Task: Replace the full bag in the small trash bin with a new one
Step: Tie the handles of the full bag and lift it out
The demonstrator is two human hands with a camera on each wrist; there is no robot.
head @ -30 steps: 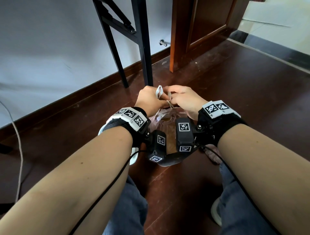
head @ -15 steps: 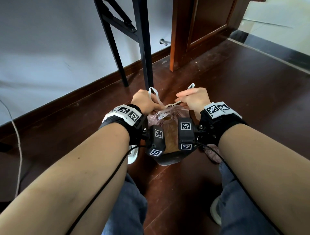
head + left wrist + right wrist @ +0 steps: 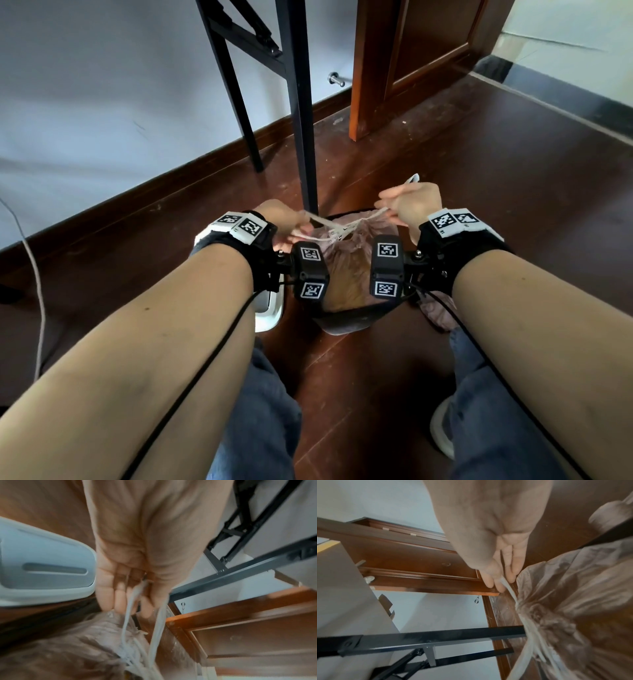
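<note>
A full pinkish-translucent trash bag (image 3: 346, 260) sits in a small black bin (image 3: 346, 317) on the floor between my knees. Its white drawstrings (image 3: 337, 228) run taut from the gathered bag mouth out to both sides. My left hand (image 3: 286, 222) grips the left drawstring (image 3: 127, 616) with curled fingers. My right hand (image 3: 407, 205) grips the right drawstring (image 3: 508, 588), whose loose end sticks up behind the knuckles. The bag (image 3: 573, 601) fills the right wrist view beside the fingers. The wrist cameras hide part of the bag in the head view.
A white bin lid (image 3: 269, 310) lies on the floor under my left wrist, also seen as the lid (image 3: 46, 566). Black table legs (image 3: 301, 102) stand just behind the bin. A wooden door (image 3: 411, 51) and white wall lie beyond. A pink bag roll (image 3: 438, 315) lies at right.
My hands were together above the bag, crossing the drawstrings. They have since drawn apart, left hand to the left and right hand to the right, stretching the strings taut over the bag mouth.
</note>
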